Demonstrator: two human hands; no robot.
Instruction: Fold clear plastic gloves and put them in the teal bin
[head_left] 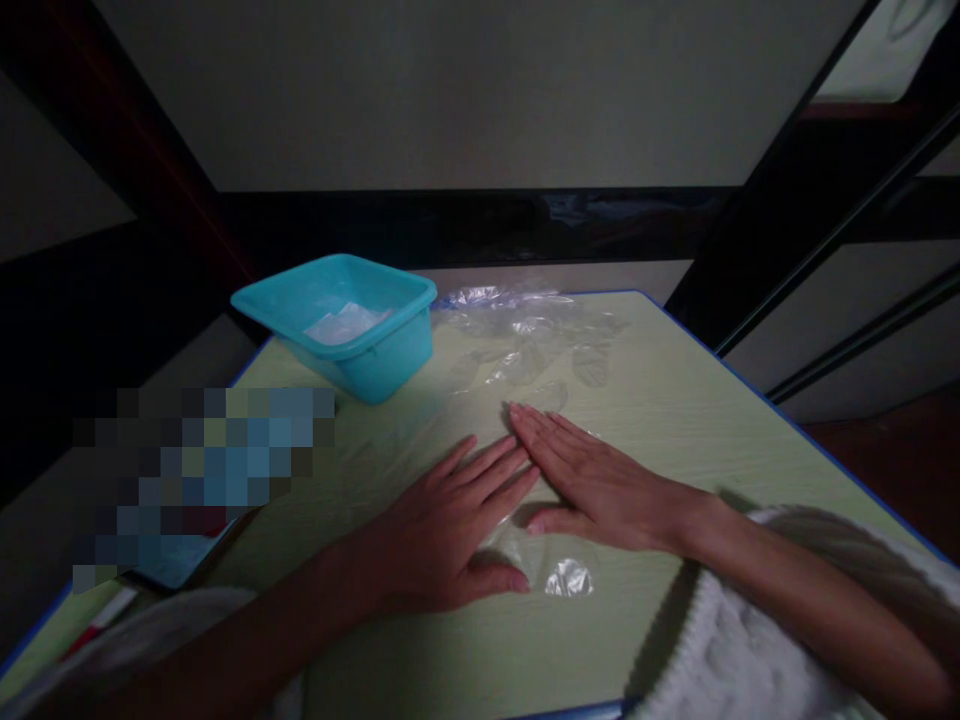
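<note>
A clear plastic bag (517,365) lies spread on the pale table, crinkled toward the far edge. My left hand (454,520) rests flat on its nearer part, fingers stretched out and slightly apart. Beside it, my right hand (585,475) also lies flat on the plastic, with its thumb held away from the fingers. The fingertips of the two hands meet near the middle of the table. A shiny bit of the plastic shows just in front of my thumbs. Neither hand grips anything.
At the back left stands a turquoise plastic basin (390,345) with whitish plastic or paper (345,325) inside. A phone-like device (180,555), partly blurred out, lies at the left edge near a red and white pen-like object (105,615). Blue edging rims the table (720,430).
</note>
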